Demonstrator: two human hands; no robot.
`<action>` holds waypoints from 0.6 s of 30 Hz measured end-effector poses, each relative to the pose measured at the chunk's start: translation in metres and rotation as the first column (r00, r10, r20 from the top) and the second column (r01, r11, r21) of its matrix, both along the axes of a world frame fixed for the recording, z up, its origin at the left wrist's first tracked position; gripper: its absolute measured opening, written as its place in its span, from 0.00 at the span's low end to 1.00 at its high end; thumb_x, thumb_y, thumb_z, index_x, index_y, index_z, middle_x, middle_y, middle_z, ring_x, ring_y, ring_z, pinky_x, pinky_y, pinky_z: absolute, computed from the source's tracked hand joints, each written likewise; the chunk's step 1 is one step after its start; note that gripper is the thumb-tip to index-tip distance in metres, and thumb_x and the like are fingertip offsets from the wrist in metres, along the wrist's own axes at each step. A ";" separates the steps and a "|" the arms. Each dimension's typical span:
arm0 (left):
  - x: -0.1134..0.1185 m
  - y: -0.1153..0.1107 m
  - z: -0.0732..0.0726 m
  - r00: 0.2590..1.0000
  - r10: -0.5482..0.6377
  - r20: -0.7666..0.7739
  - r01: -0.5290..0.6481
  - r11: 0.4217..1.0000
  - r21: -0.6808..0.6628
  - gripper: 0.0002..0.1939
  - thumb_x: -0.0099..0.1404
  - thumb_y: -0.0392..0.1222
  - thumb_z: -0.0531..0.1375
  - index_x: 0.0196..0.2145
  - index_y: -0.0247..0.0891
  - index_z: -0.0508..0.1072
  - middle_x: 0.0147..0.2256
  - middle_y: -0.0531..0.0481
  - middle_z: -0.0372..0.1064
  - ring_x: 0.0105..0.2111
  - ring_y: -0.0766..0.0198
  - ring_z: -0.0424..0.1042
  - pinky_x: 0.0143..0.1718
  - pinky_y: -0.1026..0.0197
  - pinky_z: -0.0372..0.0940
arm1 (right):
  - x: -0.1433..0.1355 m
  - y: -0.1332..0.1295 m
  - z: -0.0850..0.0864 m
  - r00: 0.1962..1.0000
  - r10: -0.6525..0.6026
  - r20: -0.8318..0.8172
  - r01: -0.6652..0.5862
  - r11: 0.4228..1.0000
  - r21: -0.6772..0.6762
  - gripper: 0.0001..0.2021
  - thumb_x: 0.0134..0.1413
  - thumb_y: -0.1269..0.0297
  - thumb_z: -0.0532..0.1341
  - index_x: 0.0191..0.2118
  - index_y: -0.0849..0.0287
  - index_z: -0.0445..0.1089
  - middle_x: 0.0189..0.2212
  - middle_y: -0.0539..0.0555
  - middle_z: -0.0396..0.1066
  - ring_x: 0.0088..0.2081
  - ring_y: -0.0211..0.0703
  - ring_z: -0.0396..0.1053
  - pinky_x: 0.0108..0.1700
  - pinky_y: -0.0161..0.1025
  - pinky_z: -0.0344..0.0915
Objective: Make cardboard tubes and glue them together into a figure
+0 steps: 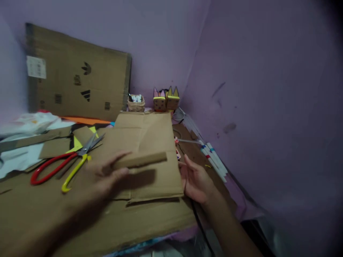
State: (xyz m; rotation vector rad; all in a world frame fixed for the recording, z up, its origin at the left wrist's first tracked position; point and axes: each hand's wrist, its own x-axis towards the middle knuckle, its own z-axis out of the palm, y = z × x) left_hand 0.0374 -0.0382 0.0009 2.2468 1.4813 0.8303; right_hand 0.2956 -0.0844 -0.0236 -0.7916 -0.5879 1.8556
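My left hand (pixel 105 175), somewhat blurred, pinches a narrow cardboard strip (pixel 144 160) between thumb and fingers. The strip hovers over a large folded cardboard sheet (pixel 158 178) and casts a shadow on it. At the sheet's right edge is my right hand (pixel 195 180), its thumb raised apart from the fingers. Some of its fingertips are at or behind the edge, and I cannot tell whether they touch it. Left of my left hand lie scissors (pixel 85 151) with opened blades, a red handle and a yellow hook-shaped handle.
A printed cardboard panel (pixel 104 75) leans on the back wall. Near the corner stand a small holder of markers (pixel 136 104) and two eared cardboard boxes (pixel 160 103). Several white markers (pixel 214 157) lie along the right wall. Cardboard scraps (pixel 56 147) and white plastic (pixel 16 160) cover the left side.
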 end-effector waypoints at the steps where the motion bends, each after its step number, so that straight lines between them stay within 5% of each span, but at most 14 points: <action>1: 0.010 -0.009 -0.007 0.992 -0.125 0.008 0.125 0.992 0.007 0.17 0.61 0.50 0.55 0.48 0.51 0.70 0.46 0.54 0.72 0.44 0.55 0.71 0.45 0.58 0.67 | 0.001 0.000 -0.001 1.000 0.016 -0.019 -0.016 1.000 0.000 0.21 0.53 0.48 0.54 0.44 0.59 0.69 0.38 0.59 0.77 0.45 0.53 0.73 0.45 0.50 0.67; 4: 0.027 -0.022 -0.026 0.953 -0.303 0.004 0.301 0.948 0.098 0.16 0.62 0.45 0.56 0.49 0.50 0.68 0.47 0.51 0.71 0.46 0.56 0.70 0.47 0.57 0.65 | 0.003 -0.001 -0.003 0.997 0.045 -0.055 -0.044 0.999 0.022 0.21 0.52 0.48 0.55 0.44 0.60 0.69 0.37 0.59 0.77 0.44 0.52 0.73 0.44 0.49 0.68; 8: 0.029 -0.020 -0.041 0.926 -0.375 -0.039 0.376 0.913 0.157 0.18 0.64 0.40 0.55 0.51 0.50 0.64 0.46 0.50 0.70 0.46 0.57 0.69 0.47 0.56 0.64 | 0.003 -0.006 -0.008 1.000 0.009 -0.012 -0.008 0.997 0.080 0.16 0.43 0.56 0.65 0.39 0.58 0.72 0.31 0.52 0.78 0.38 0.47 0.75 0.41 0.41 0.69; 18: 0.031 -0.021 -0.045 0.883 -0.466 -0.055 0.469 0.871 0.143 0.19 0.64 0.39 0.56 0.53 0.44 0.66 0.48 0.44 0.68 0.48 0.56 0.66 0.48 0.55 0.64 | -0.002 -0.011 -0.009 0.989 -0.087 0.122 0.069 0.987 0.145 0.27 0.29 0.69 0.71 0.43 0.58 0.70 0.41 0.54 0.76 0.46 0.50 0.71 0.52 0.46 0.63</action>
